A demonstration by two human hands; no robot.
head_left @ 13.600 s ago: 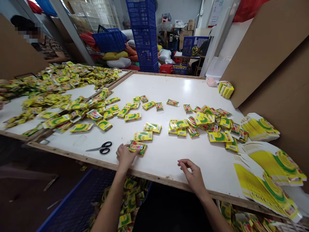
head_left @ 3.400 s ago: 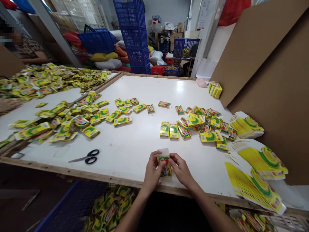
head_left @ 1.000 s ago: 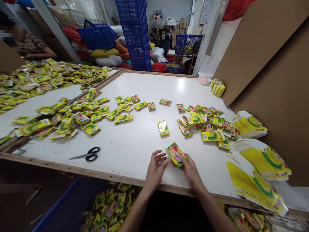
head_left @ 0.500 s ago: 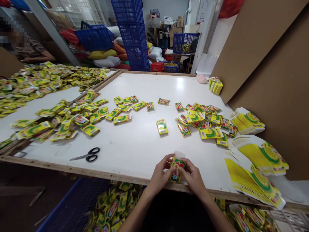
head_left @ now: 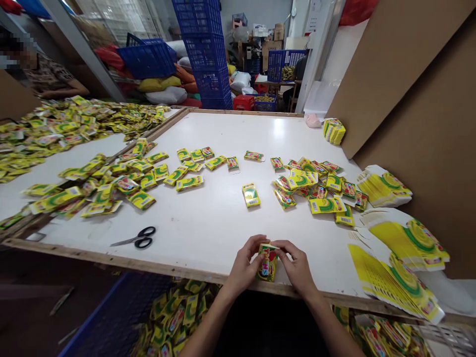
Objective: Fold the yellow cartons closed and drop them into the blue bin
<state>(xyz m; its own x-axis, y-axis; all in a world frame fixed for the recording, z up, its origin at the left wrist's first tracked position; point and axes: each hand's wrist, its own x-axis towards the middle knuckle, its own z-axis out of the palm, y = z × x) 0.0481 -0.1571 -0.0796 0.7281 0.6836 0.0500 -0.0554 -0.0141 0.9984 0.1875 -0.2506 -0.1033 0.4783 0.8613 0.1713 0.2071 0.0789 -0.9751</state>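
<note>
A small yellow and green crayon-style box (head_left: 267, 264) stands near the table's front edge, its printed face toward me. My left hand (head_left: 245, 263) is closed around the box's left side, thumb on the front. My right hand (head_left: 295, 263) pinches its upper right corner, fingers at the top flap. Just beyond, a single box (head_left: 251, 195) lies flat on the white tabletop (head_left: 208, 223). Black-handled scissors (head_left: 137, 238) lie to the left of my hands.
Loose boxes are heaped at left (head_left: 107, 186) and right (head_left: 316, 186). Fanned stacks of flat cartons (head_left: 401, 267) lie at the right edge. A blue crate (head_left: 107, 312) with boxes sits below the table. Another person (head_left: 52, 74) sits at far left.
The white flap that stood up at the top of the box is now folded down. Both hands have moved their fingers over the box's top edge.
</note>
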